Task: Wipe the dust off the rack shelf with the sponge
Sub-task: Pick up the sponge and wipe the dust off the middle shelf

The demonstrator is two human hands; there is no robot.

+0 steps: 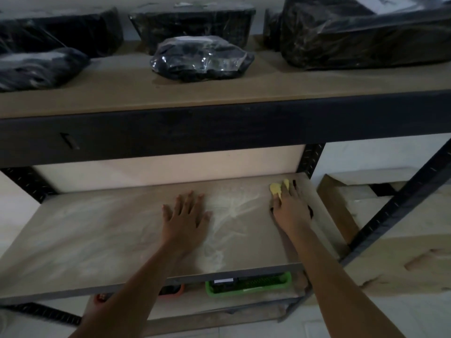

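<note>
Two bare hands rest on the middle rack shelf (97,240). Right hand (290,208) presses a yellow sponge (277,189) flat near the shelf's back right corner, fingers (285,191) spread over it and holding it down. Left hand (185,215) lies palm-down at mid-shelf, fingers splayed and holding nothing. Pale dust streaks (229,211) lie between the hands. Plastic-wrapped black bundles (200,58) sit on the shelf above; a green basket (249,285) shows below.

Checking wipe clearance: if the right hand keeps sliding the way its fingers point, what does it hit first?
The right hand, pressing the sponge, points toward the shelf's back right corner. First contact is probably the pale back panel, near the perforated upright; depth is unclear.
</note>
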